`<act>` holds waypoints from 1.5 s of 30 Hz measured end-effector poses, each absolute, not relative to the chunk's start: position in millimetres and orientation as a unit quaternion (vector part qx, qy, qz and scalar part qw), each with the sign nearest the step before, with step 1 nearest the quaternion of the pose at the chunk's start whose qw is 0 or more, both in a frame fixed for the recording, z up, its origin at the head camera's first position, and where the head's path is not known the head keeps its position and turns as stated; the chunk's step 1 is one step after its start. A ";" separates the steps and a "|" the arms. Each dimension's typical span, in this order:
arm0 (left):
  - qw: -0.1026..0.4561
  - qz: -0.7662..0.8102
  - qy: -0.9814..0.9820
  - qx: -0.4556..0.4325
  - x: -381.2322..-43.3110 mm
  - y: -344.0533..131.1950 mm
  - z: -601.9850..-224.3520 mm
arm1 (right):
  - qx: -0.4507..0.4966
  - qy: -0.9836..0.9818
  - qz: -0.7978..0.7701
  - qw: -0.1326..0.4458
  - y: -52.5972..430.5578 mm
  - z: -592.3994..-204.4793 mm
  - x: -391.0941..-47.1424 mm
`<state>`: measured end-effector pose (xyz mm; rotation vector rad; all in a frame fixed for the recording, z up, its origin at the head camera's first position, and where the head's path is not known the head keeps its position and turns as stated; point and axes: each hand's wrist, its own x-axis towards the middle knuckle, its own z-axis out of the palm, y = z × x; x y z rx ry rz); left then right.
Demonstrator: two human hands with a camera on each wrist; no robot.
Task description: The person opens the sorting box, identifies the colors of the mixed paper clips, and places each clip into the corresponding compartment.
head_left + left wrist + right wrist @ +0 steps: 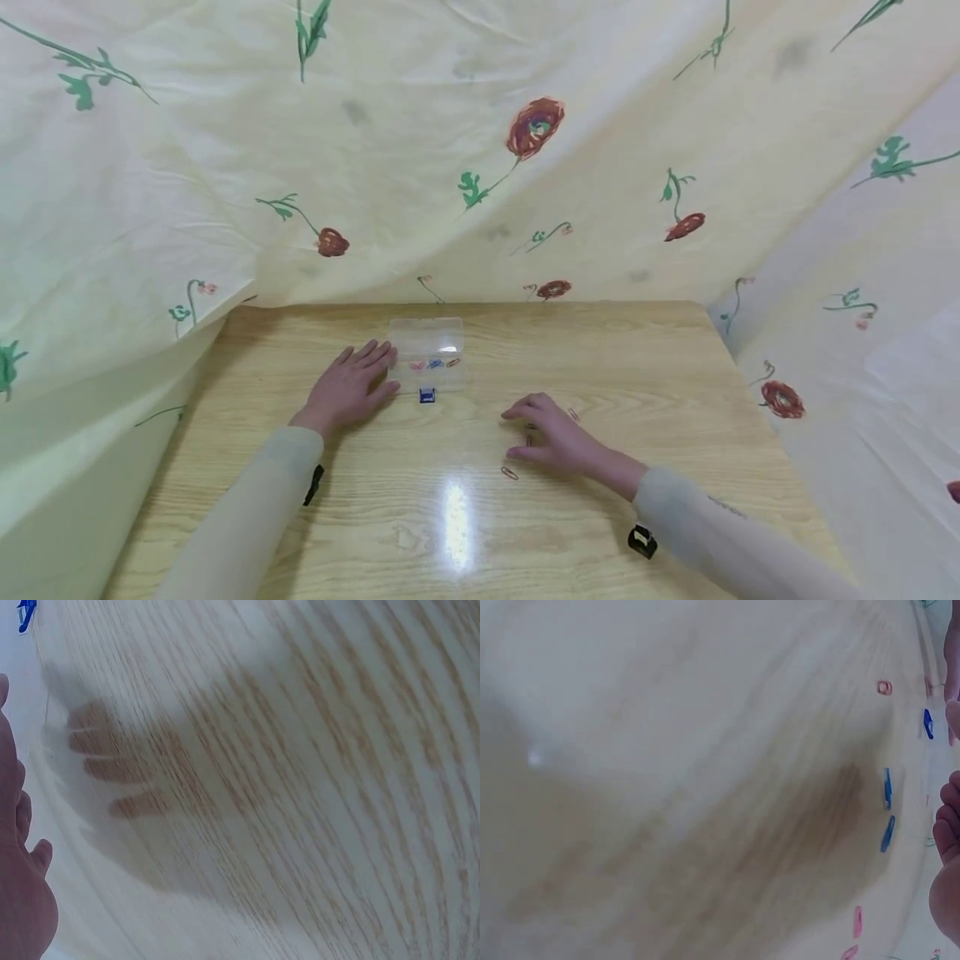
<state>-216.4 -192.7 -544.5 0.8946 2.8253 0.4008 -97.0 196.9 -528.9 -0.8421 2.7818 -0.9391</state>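
A clear plastic box (426, 335) lies on the table with its lid folded back. Inside it are pink paper clips (417, 366), blue paper clips (435, 363) and a red paper clip (453, 362). My left hand (351, 390) is at the box's left edge, fingers extended and thumb apart. My right hand (553, 435) is over the table right of the box, fingers bent and thumb spread from them; nothing shows in its grasp. Around it lie a red paper clip (509, 472) and others. The right wrist view shows blue paper clips (887, 787) and pink paper clips (857, 921).
A small blue piece (427, 395) sits at the box's front edge. The wooden table (360, 517) ends at a flowered cloth (420, 167) hanging behind and at both sides. Black wrist devices (642, 542) are on both arms.
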 end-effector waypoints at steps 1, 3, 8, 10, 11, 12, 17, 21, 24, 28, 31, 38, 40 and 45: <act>0.075 0.133 0.942 0.298 -216.9 -193.1 -544.8 | -0.275 0.910 -0.309 0.042 197.6 -530.3 -93.9; 0.075 0.135 0.943 0.295 -217.7 -193.9 -544.9 | -0.275 0.908 -0.313 0.041 198.9 -533.6 -88.3; 0.073 0.139 0.942 0.295 -218.2 -194.8 -542.8 | -0.282 0.908 -0.307 0.032 199.3 -542.7 -78.0; 0.072 0.140 0.942 0.295 -218.1 -194.8 -541.7 | -0.285 0.908 -0.306 0.028 198.2 -545.0 -75.5; 0.072 0.141 0.943 0.294 -218.0 -194.7 -541.2 | -0.287 0.908 -0.306 0.027 197.7 -545.9 -74.3; 0.073 0.140 0.943 0.293 -217.9 -194.7 -540.9 | -0.289 0.907 -0.305 0.026 197.1 -547.2 -73.4; 0.070 0.140 0.944 0.292 -217.7 -194.5 -541.0 | -0.297 0.908 -0.294 0.018 195.8 -555.5 -69.6; 0.069 0.136 0.944 0.292 -218.8 -195.0 -543.3 | -0.305 0.909 -0.284 -0.002 195.1 -560.4 -67.8; 0.069 0.136 0.944 0.294 -219.5 -195.5 -544.6 | -0.311 0.908 -0.280 -0.015 194.1 -563.3 -67.2; 0.069 0.135 0.943 0.296 -220.3 -196.0 -546.0 | -0.322 0.904 -0.281 -0.033 192.6 -567.9 -68.0; 0.069 0.134 0.943 0.297 -221.1 -196.3 -546.8 | -0.331 0.900 -0.280 -0.048 191.6 -571.5 -69.1; 0.062 0.130 0.942 0.303 -223.3 -196.7 -549.8 | -0.340 0.896 -0.279 -0.059 189.7 -574.2 -71.9; 0.059 0.128 0.942 0.305 -223.9 -197.0 -550.8 | -0.345 0.895 -0.278 -0.055 188.9 -574.2 -72.7; 0.064 0.128 0.941 0.307 -224.3 -196.7 -551.5 | -0.357 0.893 -0.272 -0.040 186.2 -574.4 -72.6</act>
